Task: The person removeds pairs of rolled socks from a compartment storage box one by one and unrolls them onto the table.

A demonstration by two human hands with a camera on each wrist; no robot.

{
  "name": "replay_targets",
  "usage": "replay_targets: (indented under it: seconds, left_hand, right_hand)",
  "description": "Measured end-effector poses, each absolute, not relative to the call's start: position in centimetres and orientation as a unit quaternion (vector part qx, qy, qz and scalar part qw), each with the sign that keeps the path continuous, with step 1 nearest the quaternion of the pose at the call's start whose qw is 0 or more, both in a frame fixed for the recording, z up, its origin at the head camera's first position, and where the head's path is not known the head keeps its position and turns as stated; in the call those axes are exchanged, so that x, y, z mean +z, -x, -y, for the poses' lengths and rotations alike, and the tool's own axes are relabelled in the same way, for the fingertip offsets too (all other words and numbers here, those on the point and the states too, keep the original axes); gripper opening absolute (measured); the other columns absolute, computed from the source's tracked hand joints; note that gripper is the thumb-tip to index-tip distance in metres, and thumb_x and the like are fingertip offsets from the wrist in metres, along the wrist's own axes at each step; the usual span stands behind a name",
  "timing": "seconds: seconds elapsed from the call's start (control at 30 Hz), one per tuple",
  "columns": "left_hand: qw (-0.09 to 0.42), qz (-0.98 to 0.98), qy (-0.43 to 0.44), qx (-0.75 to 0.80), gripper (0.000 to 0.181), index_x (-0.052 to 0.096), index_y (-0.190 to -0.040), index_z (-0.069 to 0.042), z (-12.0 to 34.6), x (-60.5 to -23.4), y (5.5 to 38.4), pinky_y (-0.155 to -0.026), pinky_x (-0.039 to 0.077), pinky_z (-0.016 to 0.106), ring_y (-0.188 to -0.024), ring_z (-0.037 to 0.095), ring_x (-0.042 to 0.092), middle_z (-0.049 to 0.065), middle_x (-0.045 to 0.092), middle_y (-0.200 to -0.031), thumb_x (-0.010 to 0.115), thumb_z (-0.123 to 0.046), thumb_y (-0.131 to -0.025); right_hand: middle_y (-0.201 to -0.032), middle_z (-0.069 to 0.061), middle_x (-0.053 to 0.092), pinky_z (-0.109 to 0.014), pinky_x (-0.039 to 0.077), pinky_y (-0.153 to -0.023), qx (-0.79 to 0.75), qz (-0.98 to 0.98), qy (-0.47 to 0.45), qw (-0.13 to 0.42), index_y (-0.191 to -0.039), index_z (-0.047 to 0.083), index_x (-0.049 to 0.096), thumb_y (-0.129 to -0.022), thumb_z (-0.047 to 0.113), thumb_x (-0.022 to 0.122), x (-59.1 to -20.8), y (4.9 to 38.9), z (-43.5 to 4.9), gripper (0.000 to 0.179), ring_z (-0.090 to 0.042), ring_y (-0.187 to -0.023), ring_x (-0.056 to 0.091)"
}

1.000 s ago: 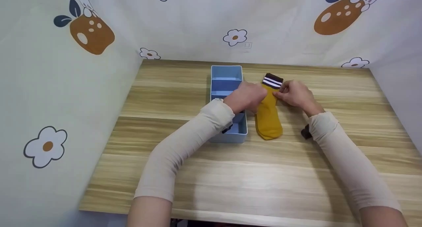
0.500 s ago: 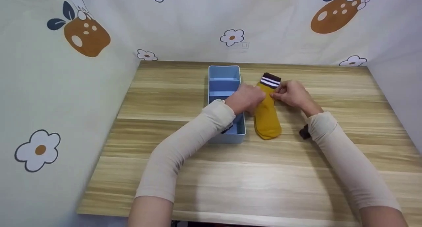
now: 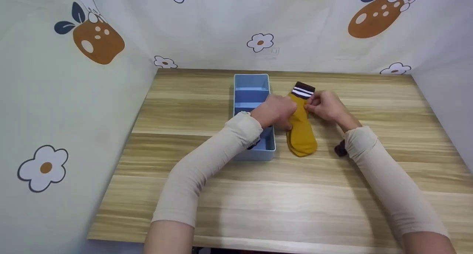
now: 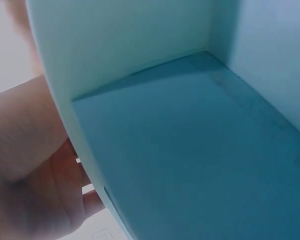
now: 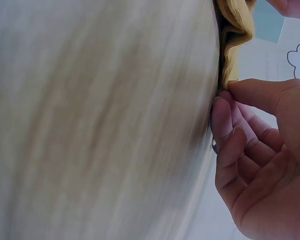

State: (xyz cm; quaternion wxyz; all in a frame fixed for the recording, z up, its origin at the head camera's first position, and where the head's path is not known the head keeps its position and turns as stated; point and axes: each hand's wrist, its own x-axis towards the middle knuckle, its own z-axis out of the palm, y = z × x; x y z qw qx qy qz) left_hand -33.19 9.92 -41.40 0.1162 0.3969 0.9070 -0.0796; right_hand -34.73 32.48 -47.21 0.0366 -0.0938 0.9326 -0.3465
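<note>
A pair of mustard-yellow socks (image 3: 303, 136) lies flat on the table, one over the other, dark cuffs with white stripes at the far end. My left hand (image 3: 275, 110) reaches across the blue box and grips the socks' left edge near the ankle; its fingertips are partly hidden. On the opposite edge, just below the cuff, my right hand (image 3: 325, 104) pinches the fabric between thumb and forefinger, and the right wrist view shows the yellow cloth (image 5: 235, 45) rippled above that pinch. In the left wrist view the left hand (image 4: 45, 185) is partly behind the box wall.
The light-blue divided box (image 3: 255, 155) stands left of the socks, its middle compartments covered by my left hand and forearm. A small dark object (image 3: 340, 149) shows beside my right sleeve. Patterned cloth walls (image 3: 207, 32) border the wooden table (image 3: 177, 106) at the back and sides.
The whole view has shifted slightly. Both hands stay at the socks' edges; the toe end has moved slightly right and the left edge near my left thumb is now pushed in.
</note>
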Motion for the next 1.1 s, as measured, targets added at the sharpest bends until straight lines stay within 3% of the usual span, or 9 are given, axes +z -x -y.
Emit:
replay_targets:
  seconds: [0.17, 0.37, 0.5, 0.67, 0.87, 1.1]
  left_hand:
    - [0.096, -0.909, -0.401, -0.067, 0.042, 0.074, -0.116, -0.011, -10.2, -41.8, 33.5, -0.079, 0.058, 0.040, -0.091, 0.023, 0.064, 0.005, 0.069, -0.107, 0.075, -0.049, -0.099]
    - [0.081, -0.906, -0.415, -0.029, 0.026, 0.079, -0.100, -0.016, -10.4, -42.2, 34.1, -0.073, 0.055, 0.037, -0.086, 0.021, 0.066, -0.002, 0.066, -0.092, 0.077, -0.042, -0.100]
    - [0.081, -0.901, -0.425, -0.018, 0.021, 0.083, -0.110, -0.019, -10.5, -42.2, 34.3, -0.081, 0.058, 0.036, -0.092, 0.019, 0.068, -0.003, 0.076, -0.101, 0.077, -0.038, -0.102]
    - [0.081, -0.899, -0.431, -0.022, 0.020, 0.083, -0.116, -0.020, -10.5, -42.3, 34.2, -0.086, 0.059, 0.037, -0.094, 0.019, 0.066, -0.002, 0.077, -0.108, 0.076, -0.033, -0.103]
    - [0.075, -0.898, -0.432, -0.034, 0.012, 0.081, -0.098, -0.015, -10.2, -42.6, 34.0, -0.078, 0.057, 0.038, -0.090, 0.021, 0.064, 0.003, 0.069, -0.095, 0.075, -0.024, -0.101]
    - [0.107, -0.893, -0.434, -0.040, 0.022, 0.083, -0.099, -0.012, -9.9, -42.2, 33.9, -0.074, 0.055, 0.032, -0.085, 0.020, 0.066, 0.003, 0.072, -0.089, 0.078, -0.033, -0.101]
  right_hand:
    - [-0.088, -0.014, 0.078, -0.015, 0.048, -0.058, -0.350, -0.932, 0.093, 0.034, -0.098, -0.002, 0.074, -0.098, 0.012, 0.078, -47.4, 34.7, -32.5, 0.014, 0.000, -0.067, 0.061]
    - [-0.078, -0.002, 0.074, -0.018, 0.047, -0.056, -0.351, -0.932, 0.080, 0.039, -0.094, 0.002, 0.075, -0.096, 0.018, 0.082, -47.4, 34.7, -32.4, 0.019, -0.003, -0.065, 0.060]
    - [-0.077, -0.001, 0.072, -0.019, 0.047, -0.057, -0.346, -0.933, 0.082, 0.049, -0.094, 0.002, 0.074, -0.097, 0.020, 0.082, -47.4, 34.7, -32.5, 0.020, -0.006, -0.066, 0.060]
    - [-0.080, -0.003, 0.073, -0.018, 0.047, -0.058, -0.345, -0.933, 0.089, 0.044, -0.095, 0.002, 0.074, -0.098, 0.018, 0.081, -47.5, 34.7, -32.5, 0.018, -0.006, -0.068, 0.060]
    - [-0.085, -0.005, 0.074, -0.018, 0.047, -0.060, -0.342, -0.934, 0.092, 0.048, -0.097, 0.002, 0.072, -0.099, 0.016, 0.078, -47.5, 34.5, -32.4, 0.015, -0.007, -0.070, 0.060]
    - [-0.089, -0.010, 0.071, -0.020, 0.048, -0.059, -0.336, -0.937, 0.090, 0.039, -0.103, 0.001, 0.066, -0.103, 0.017, 0.071, -47.2, 34.4, -32.5, 0.016, -0.011, -0.070, 0.060]
